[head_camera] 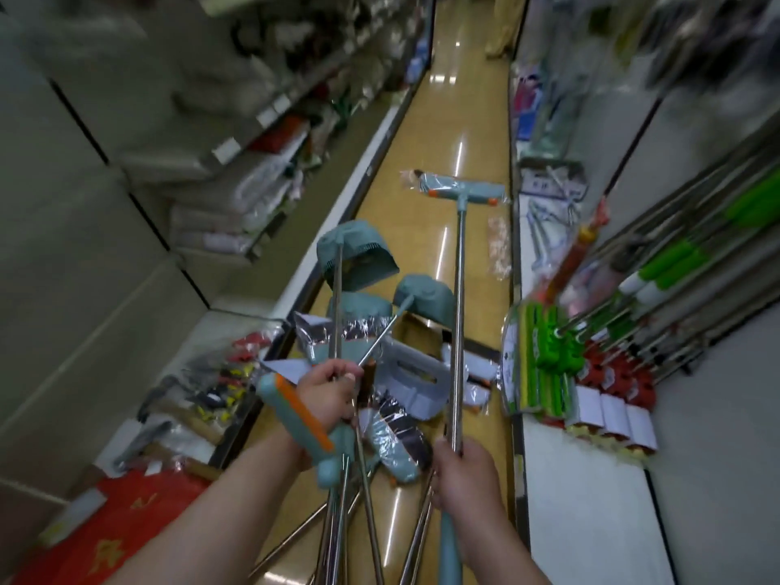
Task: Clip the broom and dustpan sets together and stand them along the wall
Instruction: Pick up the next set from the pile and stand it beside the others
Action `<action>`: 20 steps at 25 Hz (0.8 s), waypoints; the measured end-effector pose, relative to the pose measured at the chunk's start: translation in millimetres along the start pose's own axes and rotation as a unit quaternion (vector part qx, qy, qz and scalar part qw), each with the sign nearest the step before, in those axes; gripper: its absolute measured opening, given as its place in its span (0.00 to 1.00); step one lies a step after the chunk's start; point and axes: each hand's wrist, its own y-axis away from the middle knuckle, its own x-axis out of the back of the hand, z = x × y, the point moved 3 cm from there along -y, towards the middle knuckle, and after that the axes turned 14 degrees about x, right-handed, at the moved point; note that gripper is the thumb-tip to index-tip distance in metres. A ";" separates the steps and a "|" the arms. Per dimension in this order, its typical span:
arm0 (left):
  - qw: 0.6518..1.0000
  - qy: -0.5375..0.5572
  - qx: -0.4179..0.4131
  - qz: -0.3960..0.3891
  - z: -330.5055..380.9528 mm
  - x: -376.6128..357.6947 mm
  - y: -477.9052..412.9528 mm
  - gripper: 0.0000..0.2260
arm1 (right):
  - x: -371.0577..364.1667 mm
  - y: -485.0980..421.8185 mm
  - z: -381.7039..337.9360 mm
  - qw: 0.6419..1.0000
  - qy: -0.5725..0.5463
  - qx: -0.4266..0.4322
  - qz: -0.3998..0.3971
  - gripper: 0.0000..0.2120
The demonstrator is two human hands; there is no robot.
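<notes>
Dustpans: two | left hand grips one pole | right hand grips one broom

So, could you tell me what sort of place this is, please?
Most likely a household-goods shop aisle: stocked shelves on the left, green-handled mops racked on the right, a glossy floor between.

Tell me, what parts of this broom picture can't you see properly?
All in the head view:
1. Bottom ends of the metal poles: cut off by the lower edge.
2. How many poles sit in the grip of the left hand: its fingers cover them.
3. The goods on the right shelves: blurred.
4. The person far down the aisle: cut off by the top edge.
5. Writing on the white tags: too small.
</notes>
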 end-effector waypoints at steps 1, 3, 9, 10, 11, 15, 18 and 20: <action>1.000 0.022 0.010 -0.014 29.0 6.8 24.0 0.09 | 2.7 11.5 -28.9 1.000 -0.009 0.008 -0.007 0.08; 0.997 0.063 0.025 -0.043 73.4 16.6 71.0 0.10 | 6.5 38.2 -82.1 0.999 -0.027 0.030 -0.025 0.08; 0.974 0.176 0.068 -0.129 139.1 32.2 190.6 0.11 | 19.8 104.5 -182.6 0.994 -0.109 0.011 -0.007 0.04; 0.965 0.199 0.073 -0.152 146.6 33.8 209.0 0.11 | 23.2 118.3 -193.4 0.992 -0.130 0.006 -0.007 0.05; 0.958 0.217 0.076 -0.173 152.0 35.5 222.6 0.10 | 26.0 129.7 -202.0 0.990 -0.144 0.006 -0.008 0.06; 0.930 0.257 0.127 -0.232 167.7 36.5 272.5 0.10 | 38.8 173.3 -240.3 0.981 -0.192 0.013 -0.016 0.08; 0.910 0.284 0.172 -0.249 166.5 30.0 288.7 0.12 | 46.1 191.0 -258.9 0.983 -0.185 0.015 -0.004 0.06; 0.902 0.291 0.190 -0.257 158.9 21.6 298.8 0.11 | 51.9 209.1 -266.7 0.984 -0.178 0.023 -0.004 0.06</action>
